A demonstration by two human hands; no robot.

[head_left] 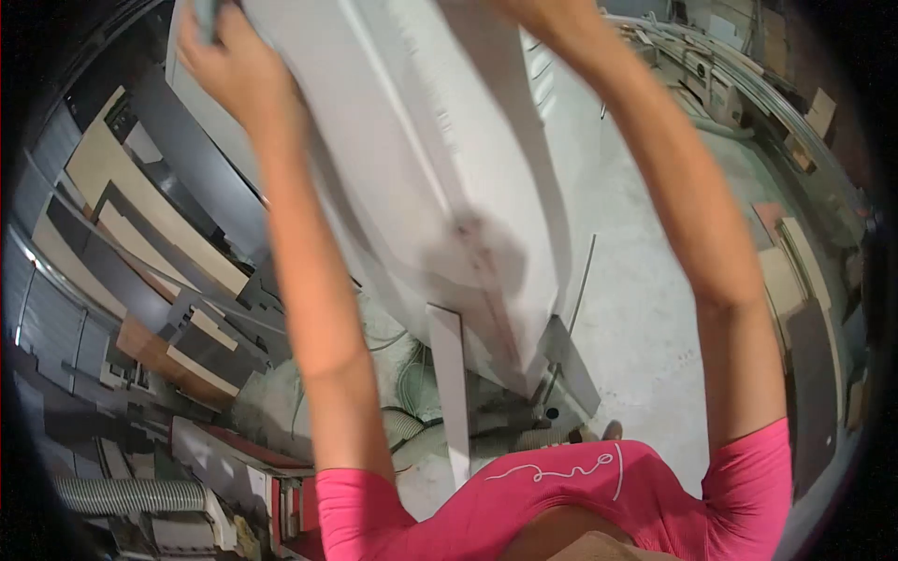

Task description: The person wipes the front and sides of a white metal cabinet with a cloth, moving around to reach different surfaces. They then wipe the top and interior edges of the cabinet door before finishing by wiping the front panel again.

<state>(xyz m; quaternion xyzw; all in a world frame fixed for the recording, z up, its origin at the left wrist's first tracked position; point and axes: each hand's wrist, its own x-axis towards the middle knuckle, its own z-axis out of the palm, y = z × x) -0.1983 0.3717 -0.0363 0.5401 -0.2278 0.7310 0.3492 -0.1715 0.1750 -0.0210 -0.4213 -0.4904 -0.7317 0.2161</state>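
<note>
A long, pale grey-white panel [393,159] stretches from the top of the view down to a corner near the middle. A white line runs along it, with faint printed marks beside it and reddish-brown marks near its lower end. My left hand [234,70] is at the panel's upper left, its fingers closed round a small grey-blue thing too blurred to name. My right hand [547,19] is at the top edge, over the panel's upper right; its fingers are out of view. Shadows fall across the panel.
Boards and offcuts [159,234] lean at the left. A narrow grey strip [449,374] stands below the panel, near hoses [407,425]. A ribbed duct [131,496] lies at lower left. More boards [809,374] stand at the right, beside the pale floor [636,309].
</note>
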